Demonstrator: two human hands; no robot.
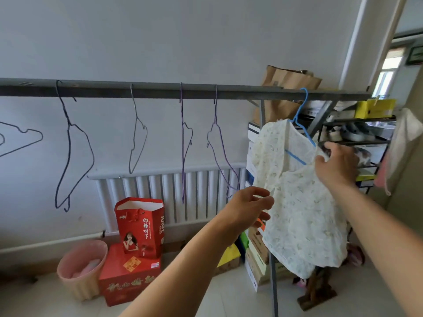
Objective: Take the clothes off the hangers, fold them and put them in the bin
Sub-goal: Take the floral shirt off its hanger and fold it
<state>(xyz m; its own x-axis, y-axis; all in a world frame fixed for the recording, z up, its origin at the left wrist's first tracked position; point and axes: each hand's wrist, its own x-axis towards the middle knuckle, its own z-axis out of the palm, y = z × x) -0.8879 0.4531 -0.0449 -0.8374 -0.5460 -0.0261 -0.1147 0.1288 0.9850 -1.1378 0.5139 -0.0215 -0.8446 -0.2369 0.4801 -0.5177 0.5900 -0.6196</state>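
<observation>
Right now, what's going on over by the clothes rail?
A person is taking the white floral blouse off the blue wire hanger, which hangs on the grey metal rail. The right hand pinches its shoulder; the left hand reaches open toward its sleeve. The other wire hangers in view are bare.

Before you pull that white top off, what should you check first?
1. Right hand grips the shoulder of the white top: ok.
2. Left hand holds the white top: not ok, its fingers are open beside the edge.
3. Blue hanger hooked over the rail: ok.
4. White top free of the blue hanger: not ok, the hanger is inside it.
5. Pink bin has room: cannot tell, something pink lies inside.
</observation>
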